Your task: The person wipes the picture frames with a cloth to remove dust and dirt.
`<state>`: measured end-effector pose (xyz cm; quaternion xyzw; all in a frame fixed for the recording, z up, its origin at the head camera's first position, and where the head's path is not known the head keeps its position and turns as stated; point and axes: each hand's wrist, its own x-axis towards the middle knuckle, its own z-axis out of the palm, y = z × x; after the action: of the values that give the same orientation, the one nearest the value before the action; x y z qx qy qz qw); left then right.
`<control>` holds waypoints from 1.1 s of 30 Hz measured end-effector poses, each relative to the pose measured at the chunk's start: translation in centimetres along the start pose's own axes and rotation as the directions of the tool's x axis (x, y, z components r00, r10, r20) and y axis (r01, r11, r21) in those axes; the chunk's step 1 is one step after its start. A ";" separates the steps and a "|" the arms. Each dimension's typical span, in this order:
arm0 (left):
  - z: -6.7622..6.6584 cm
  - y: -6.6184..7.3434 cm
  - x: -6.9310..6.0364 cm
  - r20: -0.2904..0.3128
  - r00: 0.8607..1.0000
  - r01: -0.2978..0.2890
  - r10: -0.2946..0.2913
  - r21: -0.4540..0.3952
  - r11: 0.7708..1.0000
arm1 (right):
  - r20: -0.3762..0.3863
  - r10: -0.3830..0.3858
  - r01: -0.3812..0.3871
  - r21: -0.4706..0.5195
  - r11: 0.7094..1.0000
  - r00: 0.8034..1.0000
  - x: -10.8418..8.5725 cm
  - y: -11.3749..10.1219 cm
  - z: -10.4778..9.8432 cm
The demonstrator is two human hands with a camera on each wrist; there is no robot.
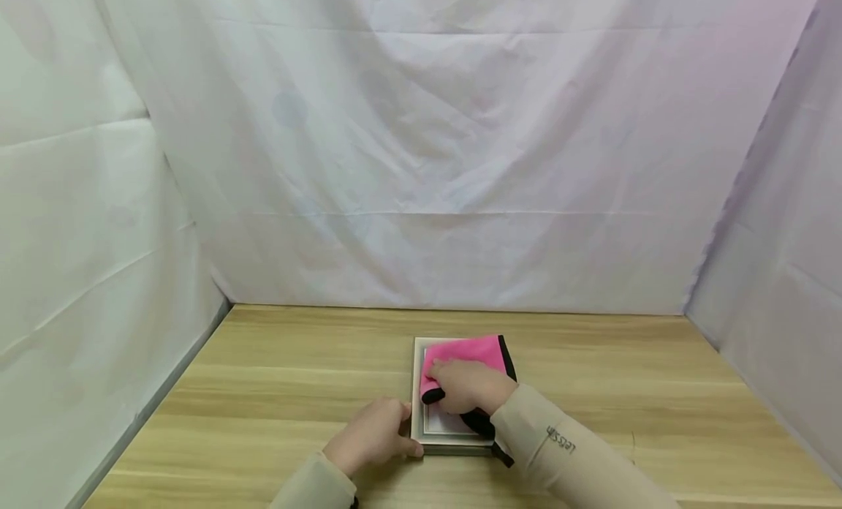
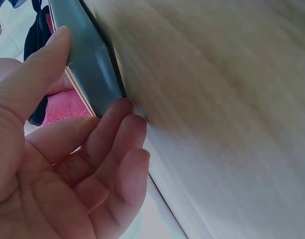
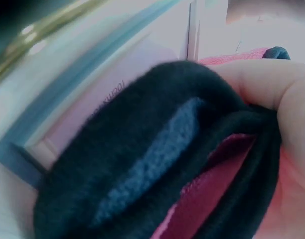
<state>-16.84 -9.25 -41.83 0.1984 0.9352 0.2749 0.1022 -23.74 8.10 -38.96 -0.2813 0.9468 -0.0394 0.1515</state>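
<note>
A picture frame (image 1: 454,440) with a pale border lies flat on the wooden table, its glass partly covered. My left hand (image 1: 375,437) grips its near left corner in the head view, thumb at the near side and fingers along the left side. In the left wrist view, that hand (image 2: 77,154) holds the frame's dark side (image 2: 90,59). My right hand (image 1: 470,385) holds a pink cloth (image 1: 480,350) with black edging against the glass. Close up in the right wrist view, the bunched black edging (image 3: 122,139) folds out from the right hand (image 3: 292,114).
The wooden table (image 1: 296,363) stretches to both sides of the frame. White fabric (image 1: 421,165) hangs behind it, with further white sheets at the left (image 1: 79,202) and right (image 1: 783,238).
</note>
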 end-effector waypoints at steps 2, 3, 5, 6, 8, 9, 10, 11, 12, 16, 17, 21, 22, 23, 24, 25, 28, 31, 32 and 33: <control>0.0 0.0 0.0 0.001 1.000 0.001 -0.001 0.005 1.000 | 0.001 0.004 -0.004 -0.010 1.000 1.000 0.1 -0.1 -0.1; -0.1 -0.1 0.0 0.001 1.000 0.001 -0.001 0.009 1.000 | 0.002 0.005 -0.005 -0.015 1.000 1.000 0.1 -0.1 -0.1; -0.1 -0.1 -0.1 -0.001 1.000 0.000 0.000 0.016 1.000 | 0.002 0.003 -0.003 -0.025 1.000 1.000 0.1 -0.2 -0.1; -0.1 -0.1 -0.2 -0.004 1.000 -0.002 0.002 0.020 1.000 | 0.003 0.004 -0.004 -0.027 1.000 1.000 0.1 -0.2 -0.1; -0.1 0.0 -0.3 -0.010 1.000 -0.007 0.007 0.027 1.000 | 0.003 0.007 -0.007 -0.029 1.000 1.000 0.0 -0.2 -0.1; -0.1 0.0 -0.3 -0.016 1.000 -0.013 0.014 0.033 0.999 | 0.003 0.011 -0.011 -0.030 0.999 1.000 0.0 -0.2 -0.1; -0.1 0.0 -0.4 -0.019 1.000 -0.017 0.018 0.036 0.999 | 0.002 0.015 -0.015 -0.032 0.999 1.000 0.0 -0.2 -0.1; -0.1 0.1 -0.4 -0.022 1.000 -0.020 0.021 0.038 0.999 | 0.002 0.019 -0.019 -0.031 0.999 1.000 0.0 -0.2 -0.1; -0.1 0.1 -0.5 -0.026 0.999 -0.022 0.023 0.039 0.999 | 0.002 0.025 -0.025 -0.033 0.999 1.000 0.0 -0.2 -0.1; 0.0 0.2 -0.5 -0.019 1.000 -0.012 0.013 0.022 1.000 | 0.000 0.056 -0.056 -0.035 0.998 0.998 -0.2 -0.2 -0.1; 0.0 0.2 -0.5 -0.017 1.000 -0.009 0.009 0.019 1.000 | -0.002 0.063 -0.063 -0.035 0.997 0.998 -0.2 -0.2 -0.1; 0.1 0.2 -0.4 -0.009 1.000 0.007 -0.007 0.011 1.000 | -0.009 0.082 -0.082 -0.042 0.996 0.997 -0.3 -0.2 -0.2; 0.1 0.2 -0.4 -0.010 1.000 0.010 -0.009 0.014 1.000 | -0.011 0.082 -0.082 -0.045 0.996 0.997 -0.4 -0.2 -0.2; 0.1 0.2 -0.4 -0.011 1.000 0.013 -0.013 0.013 1.000 | -0.014 0.081 -0.081 -0.049 0.995 0.997 -0.4 -0.2 -0.2; 0.1 0.2 -0.4 -0.012 1.000 0.016 -0.016 0.013 1.000 | -0.014 0.083 -0.084 -0.050 0.995 0.996 -0.5 -0.1 -0.3; 0.1 0.2 -0.4 -0.015 1.000 0.017 -0.016 0.013 1.000 | -0.015 0.086 -0.087 -0.051 0.995 0.996 -0.5 -0.1 -0.3; 0.1 0.2 -0.5 -0.021 1.000 0.017 -0.017 0.012 1.000 | -0.014 0.099 -0.100 -0.052 0.994 0.995 -0.7 0.0 -0.5; 0.1 0.2 -0.5 -0.024 1.000 0.016 -0.016 0.011 1.000 | -0.009 0.117 -0.117 -0.049 0.992 0.993 -0.8 0.1 -0.6; 0.1 0.2 -0.5 -0.024 1.000 0.018 -0.018 0.009 1.000 | -0.010 0.120 -0.120 -0.049 0.991 0.993 -0.9 0.1 -0.7; 0.1 0.2 -0.5 -0.025 1.000 0.017 -0.017 0.007 1.000 | -0.009 0.125 -0.125 -0.049 0.991 0.992 -0.9 0.2 -0.7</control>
<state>-16.25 -9.23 -41.77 0.1874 0.9391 0.2730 0.0922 -23.34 8.71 -38.08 -0.2250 0.9636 -0.0071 0.1440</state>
